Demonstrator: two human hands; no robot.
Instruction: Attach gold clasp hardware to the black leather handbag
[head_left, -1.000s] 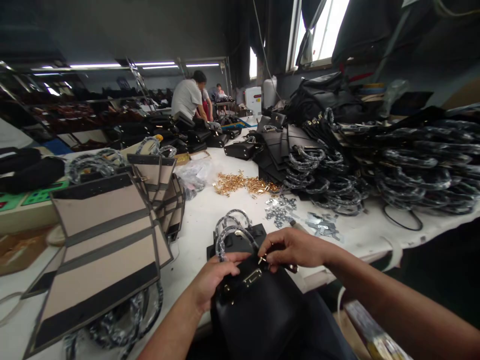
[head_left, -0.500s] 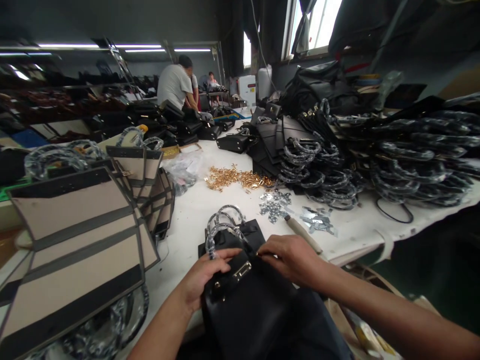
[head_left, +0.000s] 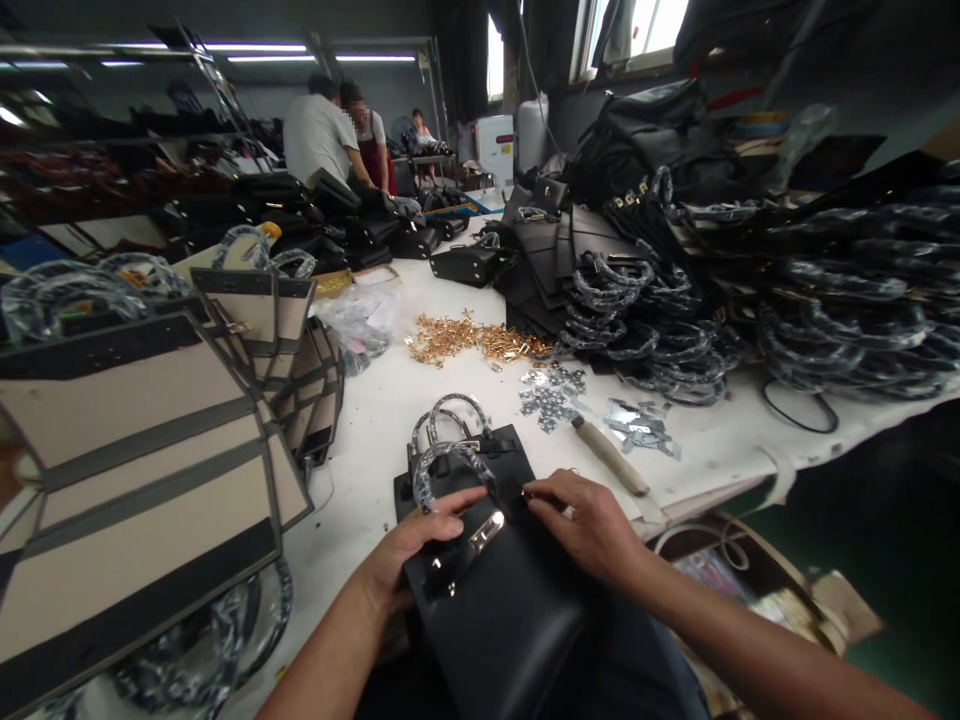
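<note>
A black handbag point(head_left: 495, 600) leans at the near table edge, its looped handles point(head_left: 450, 470) wrapped in clear plastic. My left hand point(head_left: 405, 550) grips its upper left side, thumb and forefinger lying over the front below the handle. Just right of the forefinger, a gold-coloured metal clasp point(head_left: 487, 530) shows on the front. At the bag's upper right, my right hand point(head_left: 581, 520) pinches a small shiny metal piece point(head_left: 524, 492) between thumb and forefinger; its exact kind is too small to make out. The fingers under the bag are hidden.
Gold-coloured fittings point(head_left: 472, 338) and flat metal plates point(head_left: 551, 393) lie ahead on the white table point(head_left: 367, 430). A wrapped-handle tool point(head_left: 609, 455) rests to the right. Bag panels point(head_left: 142, 480) stack up at left, plastic-wrapped handles point(head_left: 660, 340) at right. Co-workers point(head_left: 322, 130) stand far back.
The head view has shifted slightly. My right hand stays pinched at the bag's upper right, now a little farther from the left fingers. The left hand keeps its hold on the bag.
</note>
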